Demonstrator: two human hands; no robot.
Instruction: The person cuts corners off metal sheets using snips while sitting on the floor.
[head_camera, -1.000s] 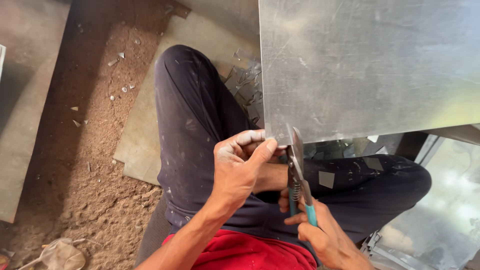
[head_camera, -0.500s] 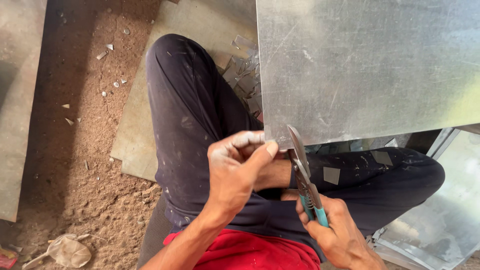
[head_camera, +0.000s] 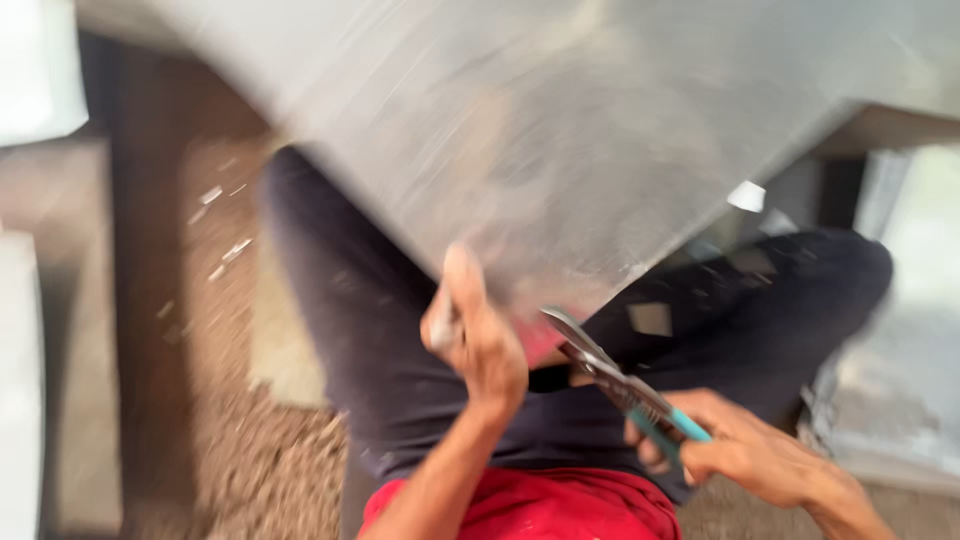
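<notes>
Gripping snips (head_camera: 610, 375) (right hand (head_camera: 745, 455)) beneath sheet (head_camera: 560, 130)

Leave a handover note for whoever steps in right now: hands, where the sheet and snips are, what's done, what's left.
Left hand grips the near edge of the metal sheet, which is tilted over the lap.
Right hand holds the teal-handled snips, blades at the sheet's lower corner.
Picture is blurred: no finished cut line can be made out, so cutting progress cannot be told.
Small metal offcuts lie on the dark trousers.

A dirt floor (head_camera: 270, 470) strewn with small pale scraps (head_camera: 222, 250) lies under daylight, with pale flat boards (head_camera: 30, 380) at the left edge and a shiny sheet (head_camera: 900, 400) at the right.
</notes>
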